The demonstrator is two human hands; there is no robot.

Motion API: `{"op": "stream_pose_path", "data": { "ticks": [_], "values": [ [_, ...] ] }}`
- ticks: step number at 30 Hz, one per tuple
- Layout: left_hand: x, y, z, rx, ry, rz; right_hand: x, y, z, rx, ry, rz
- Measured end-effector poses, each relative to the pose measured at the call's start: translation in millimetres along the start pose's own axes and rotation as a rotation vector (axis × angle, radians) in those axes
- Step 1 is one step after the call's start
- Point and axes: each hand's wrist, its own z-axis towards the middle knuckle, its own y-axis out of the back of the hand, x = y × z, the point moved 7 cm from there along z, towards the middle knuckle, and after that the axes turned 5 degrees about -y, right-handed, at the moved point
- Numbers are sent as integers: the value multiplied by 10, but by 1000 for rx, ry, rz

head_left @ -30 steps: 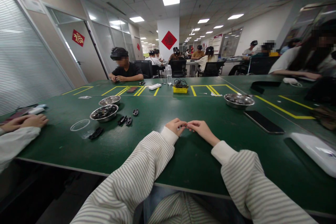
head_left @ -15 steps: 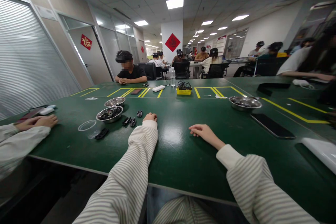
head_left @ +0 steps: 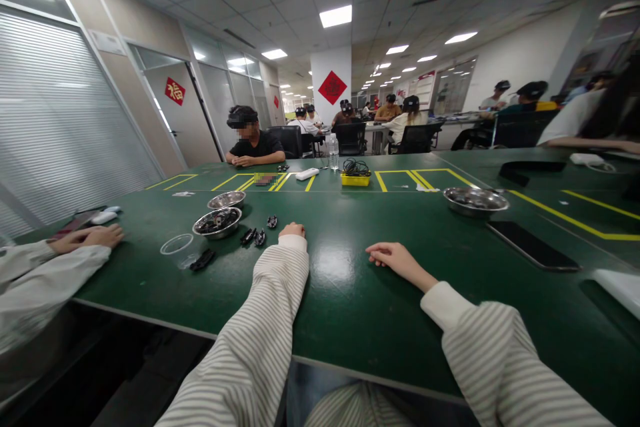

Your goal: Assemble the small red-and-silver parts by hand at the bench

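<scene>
My left hand (head_left: 293, 230) reaches forward over the green table (head_left: 350, 293), its striped sleeve lying on the surface. Only the back of the hand shows; its fingers are hidden. It is just right of small black parts (head_left: 259, 237), one more part (head_left: 272, 221) lying beyond them. My right hand (head_left: 395, 257) rests on the table to the right. Its fingers are loosely stretched toward the left and I see nothing in them. Two steel bowls (head_left: 219, 222) (head_left: 227, 199) stand left of the parts, the nearer one filled with dark pieces.
A clear plastic cup (head_left: 177, 244) and a black piece (head_left: 203, 259) lie left of the bowls. Another steel bowl (head_left: 475, 200), a dark phone (head_left: 533, 245) and a white object (head_left: 620, 287) are at right. A neighbour's hands (head_left: 95, 237) rest at left. Other people sit at tables farther back.
My hands, pinched together at the centre a second ago, have separated. The left hand reached forward toward the black parts; the right stayed on the table. The view shifted slightly.
</scene>
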Motion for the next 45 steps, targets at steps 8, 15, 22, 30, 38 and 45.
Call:
{"op": "stream_pose_path", "data": {
  "ticks": [8,15,22,30,38,45],
  "values": [
    [33,26,-6,-41,55,-27,7,-4,-6,14,-4,-19],
    [245,106,-15,-13,149,-86,-22,-6,8,35,-8,-24],
    [303,116,0,-4,102,-88,-16,-12,6,43,-1,-44],
    [146,11,-7,39,-5,-4,24,-20,-24,43,-5,-56],
    [145,35,-17,16,8,22,47,-27,-27,45,21,-43],
    [232,41,-68,64,152,40,32,-31,-18,56,18,-46]
  ]
}}
